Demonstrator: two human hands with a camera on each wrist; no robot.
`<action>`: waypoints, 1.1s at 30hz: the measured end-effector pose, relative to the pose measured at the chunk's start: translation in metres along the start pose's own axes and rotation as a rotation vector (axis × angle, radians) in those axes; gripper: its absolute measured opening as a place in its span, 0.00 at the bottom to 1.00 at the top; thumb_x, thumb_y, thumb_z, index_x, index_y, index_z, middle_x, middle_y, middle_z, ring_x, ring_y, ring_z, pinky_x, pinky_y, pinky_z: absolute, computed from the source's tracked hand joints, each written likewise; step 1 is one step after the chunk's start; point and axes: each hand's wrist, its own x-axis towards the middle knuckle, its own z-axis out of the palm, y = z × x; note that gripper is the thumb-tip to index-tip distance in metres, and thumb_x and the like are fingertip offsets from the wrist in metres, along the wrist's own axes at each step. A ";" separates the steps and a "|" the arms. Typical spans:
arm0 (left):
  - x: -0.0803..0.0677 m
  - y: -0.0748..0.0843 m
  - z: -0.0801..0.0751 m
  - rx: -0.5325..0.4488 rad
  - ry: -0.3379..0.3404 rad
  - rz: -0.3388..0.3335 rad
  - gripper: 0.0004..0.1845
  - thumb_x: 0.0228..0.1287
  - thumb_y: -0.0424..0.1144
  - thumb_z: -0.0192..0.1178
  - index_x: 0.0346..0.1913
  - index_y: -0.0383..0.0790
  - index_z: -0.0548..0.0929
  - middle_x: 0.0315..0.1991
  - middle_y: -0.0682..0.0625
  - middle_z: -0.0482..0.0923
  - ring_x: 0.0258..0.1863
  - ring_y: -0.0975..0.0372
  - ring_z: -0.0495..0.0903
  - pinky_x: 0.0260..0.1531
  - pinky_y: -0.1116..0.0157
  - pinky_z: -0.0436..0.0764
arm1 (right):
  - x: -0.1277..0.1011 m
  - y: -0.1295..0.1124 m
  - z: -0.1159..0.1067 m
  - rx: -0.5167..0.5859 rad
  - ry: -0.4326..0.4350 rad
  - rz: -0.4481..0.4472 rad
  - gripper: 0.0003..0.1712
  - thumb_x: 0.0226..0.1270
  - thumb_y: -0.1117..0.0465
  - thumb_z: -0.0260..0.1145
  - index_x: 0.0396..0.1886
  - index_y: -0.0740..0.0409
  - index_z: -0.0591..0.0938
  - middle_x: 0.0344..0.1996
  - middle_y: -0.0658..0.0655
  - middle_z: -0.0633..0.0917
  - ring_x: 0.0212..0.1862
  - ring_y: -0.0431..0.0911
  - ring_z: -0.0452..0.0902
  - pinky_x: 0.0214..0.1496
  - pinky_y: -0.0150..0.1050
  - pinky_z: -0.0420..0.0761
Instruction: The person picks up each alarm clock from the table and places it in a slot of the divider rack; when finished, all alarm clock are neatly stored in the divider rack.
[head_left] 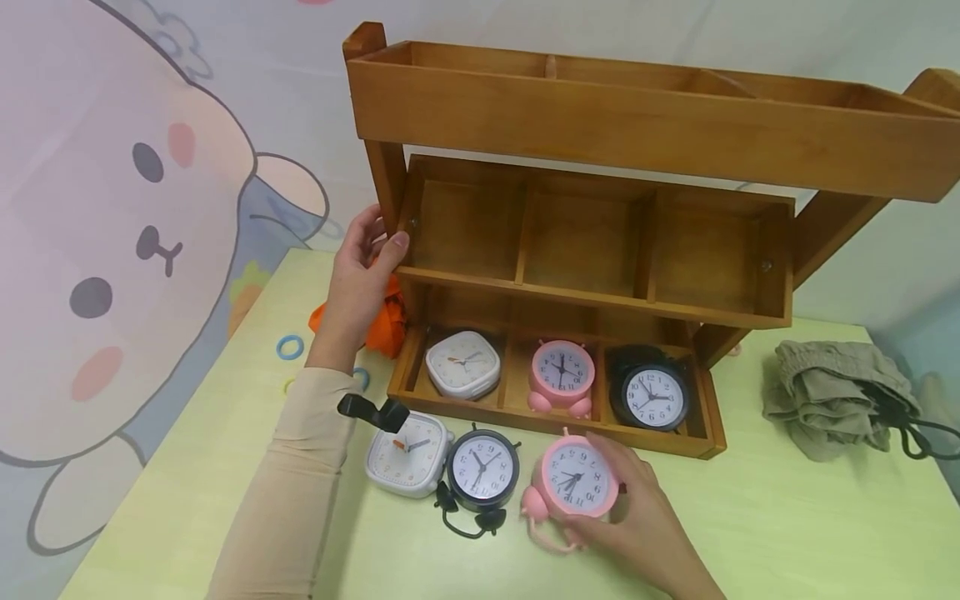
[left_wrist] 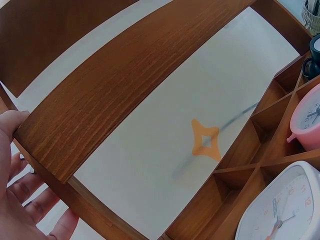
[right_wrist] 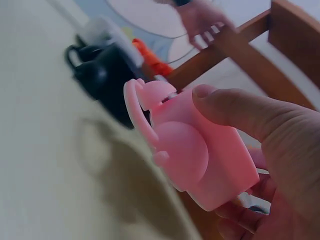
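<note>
My right hand (head_left: 622, 508) grips a pink twin-bell alarm clock (head_left: 576, 479) just off the table, in front of a wooden three-tier shelf (head_left: 600, 296). In the right wrist view the thumb and fingers of this hand (right_wrist: 280, 145) wrap round the pink clock's (right_wrist: 200, 155) back. My left hand (head_left: 365, 258) holds the shelf's left upright, with the thumb on the middle tier's front edge. Seen from the left wrist, the hand (left_wrist: 17, 190) lies against a shelf slat (left_wrist: 125, 85). A white clock (head_left: 408, 454) and a black clock (head_left: 482, 468) lie on the table beside the pink one.
The bottom tier holds a white clock (head_left: 463, 364), a pink clock (head_left: 561, 375) and a black clock (head_left: 651, 396). Orange cloth (head_left: 386, 321) and a blue ring (head_left: 289, 346) lie behind my left hand. An olive cloth (head_left: 832, 396) with a black cord (head_left: 918, 433) lies at the right.
</note>
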 end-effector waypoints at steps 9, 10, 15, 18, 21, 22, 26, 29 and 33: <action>0.001 0.000 -0.001 0.009 0.000 -0.006 0.30 0.70 0.50 0.57 0.72 0.56 0.64 0.70 0.52 0.67 0.67 0.59 0.68 0.70 0.56 0.68 | -0.008 -0.027 -0.051 -0.037 0.119 -0.038 0.59 0.43 0.44 0.83 0.75 0.38 0.62 0.70 0.55 0.67 0.59 0.49 0.66 0.53 0.57 0.76; 0.001 0.000 -0.001 0.008 0.002 -0.006 0.30 0.70 0.50 0.57 0.72 0.56 0.64 0.69 0.52 0.67 0.67 0.59 0.68 0.70 0.56 0.68 | -0.007 -0.029 -0.057 -0.050 0.145 -0.055 0.60 0.43 0.45 0.83 0.75 0.37 0.61 0.71 0.55 0.66 0.59 0.48 0.65 0.53 0.55 0.76; 0.000 0.000 -0.001 -0.002 0.001 -0.007 0.29 0.71 0.49 0.57 0.72 0.55 0.64 0.69 0.51 0.68 0.67 0.58 0.68 0.70 0.56 0.68 | -0.001 -0.040 -0.087 -0.056 0.315 -0.185 0.63 0.39 0.57 0.86 0.75 0.34 0.61 0.69 0.52 0.68 0.60 0.36 0.61 0.52 0.36 0.69; 0.001 0.000 -0.001 -0.007 0.001 -0.004 0.29 0.71 0.48 0.58 0.72 0.55 0.64 0.69 0.50 0.68 0.67 0.59 0.68 0.70 0.56 0.68 | 0.007 -0.047 -0.106 -0.052 0.414 -0.249 0.66 0.35 0.66 0.86 0.75 0.36 0.62 0.68 0.51 0.69 0.60 0.31 0.59 0.50 0.28 0.64; 0.000 0.000 0.000 -0.011 0.002 -0.005 0.29 0.71 0.48 0.58 0.72 0.55 0.64 0.69 0.50 0.68 0.67 0.58 0.68 0.70 0.56 0.68 | 0.016 -0.053 -0.125 -0.051 0.485 -0.325 0.67 0.31 0.73 0.84 0.75 0.41 0.63 0.66 0.50 0.70 0.60 0.32 0.59 0.50 0.22 0.62; 0.000 0.000 0.000 -0.011 0.002 -0.005 0.29 0.71 0.48 0.58 0.72 0.55 0.64 0.69 0.50 0.68 0.67 0.59 0.68 0.70 0.56 0.68 | 0.019 -0.055 -0.131 -0.059 0.507 -0.351 0.67 0.30 0.74 0.83 0.75 0.43 0.64 0.66 0.50 0.70 0.59 0.32 0.59 0.50 0.21 0.62; 0.001 0.000 0.000 -0.008 -0.003 -0.007 0.30 0.71 0.48 0.58 0.72 0.56 0.64 0.69 0.51 0.67 0.67 0.59 0.68 0.70 0.56 0.68 | 0.032 -0.061 -0.154 -0.099 0.563 -0.422 0.68 0.29 0.76 0.82 0.76 0.46 0.64 0.67 0.55 0.71 0.59 0.31 0.59 0.51 0.21 0.60; 0.001 0.001 0.000 -0.002 -0.005 -0.009 0.30 0.71 0.49 0.58 0.73 0.56 0.63 0.70 0.51 0.67 0.68 0.59 0.68 0.71 0.56 0.68 | 0.043 -0.066 -0.168 -0.122 0.580 -0.453 0.66 0.30 0.75 0.81 0.75 0.50 0.64 0.66 0.63 0.71 0.58 0.30 0.60 0.50 0.21 0.60; 0.000 0.002 0.000 0.003 -0.007 -0.013 0.31 0.71 0.49 0.57 0.73 0.56 0.62 0.70 0.51 0.66 0.68 0.58 0.67 0.71 0.56 0.68 | 0.060 -0.073 -0.184 -0.167 0.577 -0.469 0.62 0.34 0.72 0.80 0.75 0.50 0.64 0.65 0.64 0.71 0.59 0.30 0.57 0.48 0.21 0.60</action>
